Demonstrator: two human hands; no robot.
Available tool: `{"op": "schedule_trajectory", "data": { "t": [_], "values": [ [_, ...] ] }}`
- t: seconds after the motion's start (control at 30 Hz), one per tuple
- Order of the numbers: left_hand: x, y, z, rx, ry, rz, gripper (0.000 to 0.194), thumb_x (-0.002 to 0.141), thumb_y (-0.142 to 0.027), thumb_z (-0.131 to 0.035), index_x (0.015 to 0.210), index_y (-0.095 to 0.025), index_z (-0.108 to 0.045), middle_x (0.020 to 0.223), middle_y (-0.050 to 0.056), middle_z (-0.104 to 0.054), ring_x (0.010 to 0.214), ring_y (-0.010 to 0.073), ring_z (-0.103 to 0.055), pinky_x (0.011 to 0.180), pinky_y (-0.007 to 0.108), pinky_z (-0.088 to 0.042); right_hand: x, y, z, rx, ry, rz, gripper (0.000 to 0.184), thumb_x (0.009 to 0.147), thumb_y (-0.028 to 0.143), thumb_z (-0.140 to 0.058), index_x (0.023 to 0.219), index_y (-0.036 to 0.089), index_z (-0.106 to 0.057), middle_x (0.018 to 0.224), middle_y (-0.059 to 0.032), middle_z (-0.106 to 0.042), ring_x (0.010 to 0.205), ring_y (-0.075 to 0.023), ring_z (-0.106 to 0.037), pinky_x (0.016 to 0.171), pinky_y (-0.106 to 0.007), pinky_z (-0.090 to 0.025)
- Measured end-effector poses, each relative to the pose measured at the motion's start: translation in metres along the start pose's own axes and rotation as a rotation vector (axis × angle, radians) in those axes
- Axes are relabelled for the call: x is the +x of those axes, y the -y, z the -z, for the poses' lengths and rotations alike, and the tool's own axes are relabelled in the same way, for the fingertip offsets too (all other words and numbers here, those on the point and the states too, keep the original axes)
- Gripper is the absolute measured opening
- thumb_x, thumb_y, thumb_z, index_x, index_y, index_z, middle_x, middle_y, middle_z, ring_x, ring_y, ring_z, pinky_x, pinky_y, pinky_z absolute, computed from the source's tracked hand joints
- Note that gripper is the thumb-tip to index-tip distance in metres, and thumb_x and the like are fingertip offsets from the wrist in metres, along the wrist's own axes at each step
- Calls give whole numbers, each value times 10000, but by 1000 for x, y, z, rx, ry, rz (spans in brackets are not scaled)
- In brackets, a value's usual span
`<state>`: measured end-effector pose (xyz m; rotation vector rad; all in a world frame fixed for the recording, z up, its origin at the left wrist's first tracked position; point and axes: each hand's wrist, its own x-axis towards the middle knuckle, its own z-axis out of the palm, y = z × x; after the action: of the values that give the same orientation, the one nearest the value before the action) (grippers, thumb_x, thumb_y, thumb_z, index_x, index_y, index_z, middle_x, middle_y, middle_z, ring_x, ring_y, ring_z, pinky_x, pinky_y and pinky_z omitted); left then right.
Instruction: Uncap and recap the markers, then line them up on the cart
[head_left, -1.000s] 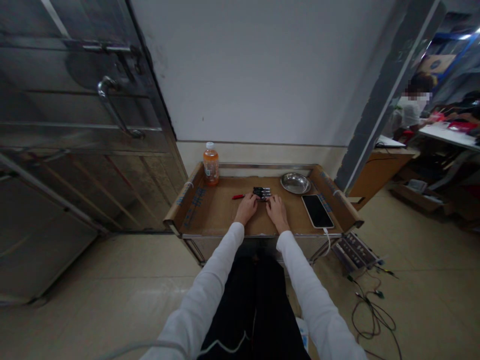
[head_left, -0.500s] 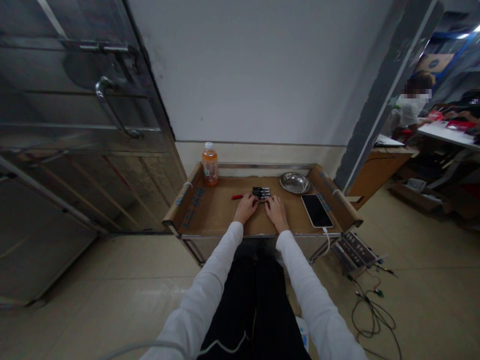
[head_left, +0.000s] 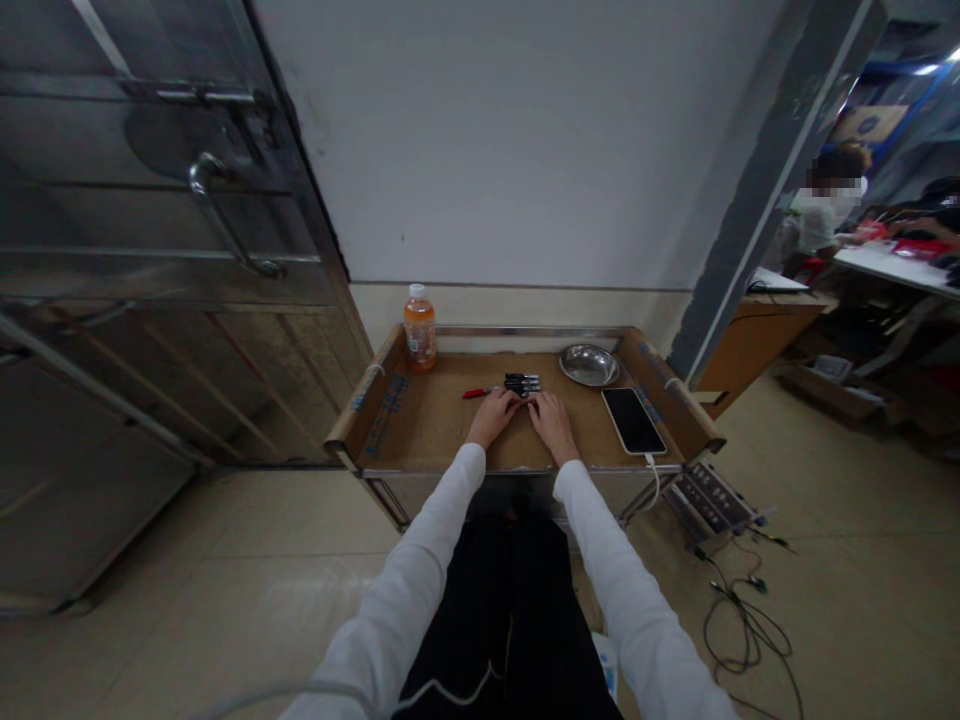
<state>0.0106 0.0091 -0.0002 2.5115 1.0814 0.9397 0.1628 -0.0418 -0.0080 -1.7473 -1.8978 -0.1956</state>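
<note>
A small group of black pens [head_left: 522,381] lies side by side on the cardboard-lined tray top of a cart [head_left: 435,430]. Just in front of them, my left hand [head_left: 493,417] and my right hand [head_left: 553,425] rest close together with fingers bent inward and fingertips nearly meeting. Both look closed at the tips; whatever may be between them is too small and hidden to make out. A red pen [head_left: 473,393] sticks out to the left, beside my left fingers, its other end partly hidden by them.
An orange drink bottle [head_left: 420,330] stands at the back left of the cart. A round steel dish [head_left: 590,366] sits at the back right, with a phone [head_left: 634,421] on a white cable in front. Cables [head_left: 746,625] lie on the floor. A person [head_left: 825,215] sits far right.
My hands have drawn slightly closer together, the fingertips now nearly meeting. The pens, bottle, dish and phone stay where they were.
</note>
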Motion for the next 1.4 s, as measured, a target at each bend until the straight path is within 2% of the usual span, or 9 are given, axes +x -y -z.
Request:
{"op": "schedule_trajectory", "data": {
  "t": [0.1,0.3,0.73,0.97,1.23,1.4],
  "values": [
    [0,0,0,-3,9,-2,107,879,-170,-536,959,-197,-602,1008,58,-610,994,188,-576,928,354,-459,0,1,2,41,-4,24,206,940,186,-398,995,169,-596,994,-89,-637,960,-203,-546,862,-310,-395],
    [1,-1,1,33,-20,60,101,885,-175,-527,939,-197,-609,1015,68,-604,1017,200,-570,937,363,-454,0,3,3,47,-53,-43,253,956,191,-339,1001,163,-586,990,-104,-642,949,-217,-554,860,-325,-404],
    [-1,-5,6,9,6,24,158,905,-189,-501,967,-208,-644,1005,62,-586,964,181,-585,889,311,-470,-1,2,5,56,-30,-50,276,981,219,-311,1039,155,-573,1029,-109,-652,959,-212,-560,851,-325,-373],
    [0,-2,3,-61,-49,-38,178,910,-142,-464,964,-179,-630,1013,78,-596,980,183,-576,908,329,-468,-1,-2,2,147,-132,-17,327,1001,280,-266,1025,166,-572,1013,-108,-657,926,-213,-567,837,-328,-377],
    [0,-5,4,-95,-101,-92,150,925,-182,-455,996,-173,-588,1028,85,-601,977,190,-578,911,338,-467,-3,2,8,283,-204,-16,307,993,309,-286,1050,182,-559,1044,-103,-649,966,-216,-572,880,-346,-403],
    [-1,-4,1,-110,-122,-85,126,918,-175,-470,1014,-162,-551,1009,83,-616,957,183,-589,884,325,-477,-3,4,8,337,-136,23,245,954,257,-349,1059,176,-555,1017,-98,-644,950,-210,-583,861,-330,-436]
  ]
}}
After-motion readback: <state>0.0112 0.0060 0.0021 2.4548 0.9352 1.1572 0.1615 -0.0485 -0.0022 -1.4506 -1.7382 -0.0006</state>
